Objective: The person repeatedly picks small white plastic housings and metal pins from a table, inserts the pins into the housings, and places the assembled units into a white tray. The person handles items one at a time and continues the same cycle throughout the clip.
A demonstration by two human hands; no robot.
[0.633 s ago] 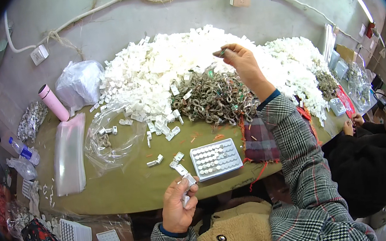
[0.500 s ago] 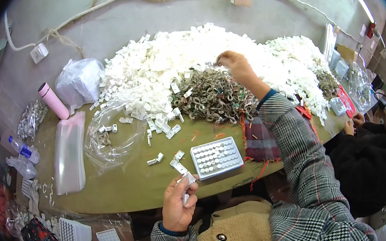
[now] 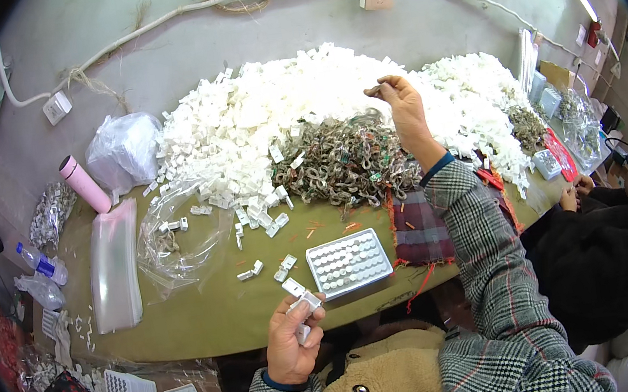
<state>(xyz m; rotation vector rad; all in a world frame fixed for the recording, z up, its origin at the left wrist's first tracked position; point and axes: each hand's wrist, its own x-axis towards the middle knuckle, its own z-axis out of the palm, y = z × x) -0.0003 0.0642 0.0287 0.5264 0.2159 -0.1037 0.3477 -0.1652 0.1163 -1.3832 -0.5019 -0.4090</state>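
Observation:
My left hand point(image 3: 292, 349), near the table's front edge, is closed around a few small white plastic pieces point(image 3: 305, 302). One or two more white pieces point(image 3: 285, 268) lie just beyond it. My right hand point(image 3: 407, 112) is raised above the far right side of a heap of dark, greyish-brown looped parts point(image 3: 345, 161). Its thumb and fingers are pinched together, with something small and dark at the tips that I cannot make out. Right of my left hand sits a shallow white tray point(image 3: 324, 292) with rows of round white pieces in it.
A large heap of white plastic pieces point(image 3: 242, 119) fills the table's back. Clear plastic sleeves point(image 3: 116, 275), a pink bottle point(image 3: 85, 185) and a clear bag point(image 3: 124, 149) are at left. A checked cloth point(image 3: 422, 234) lies at right. Another person point(image 3: 597, 263) sits further right.
My right hand has lifted off the dark looped parts and moved slightly right, fingers still pinched. My left hand stays nearly in place with the white pieces. The whole view has shifted a little.

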